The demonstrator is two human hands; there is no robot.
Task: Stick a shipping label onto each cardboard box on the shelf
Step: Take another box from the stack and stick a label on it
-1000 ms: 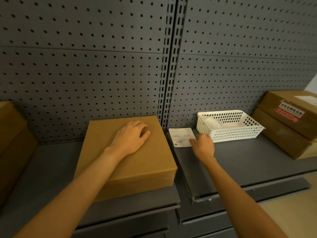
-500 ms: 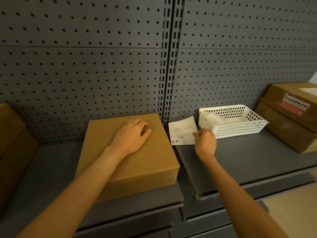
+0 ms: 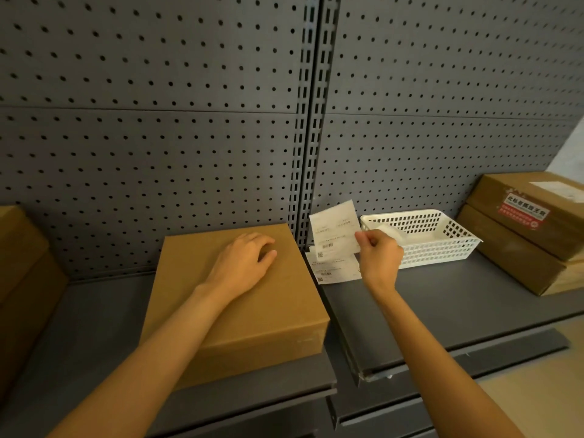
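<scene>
Right hand (image 3: 380, 259) has lifted one white paper shipping label (image 3: 335, 230) in a pinch; left hand (image 3: 243, 263), fingers relaxed, steadies the unlabelled brown cardboard box (image 3: 252, 311), ready for sticking.

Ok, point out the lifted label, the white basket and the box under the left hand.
Lifted label (image 3: 335, 229), head view, printed face.
White basket (image 3: 442, 245), head view, front wall.
Box (image 3: 268, 308), head view, bare top.
</scene>
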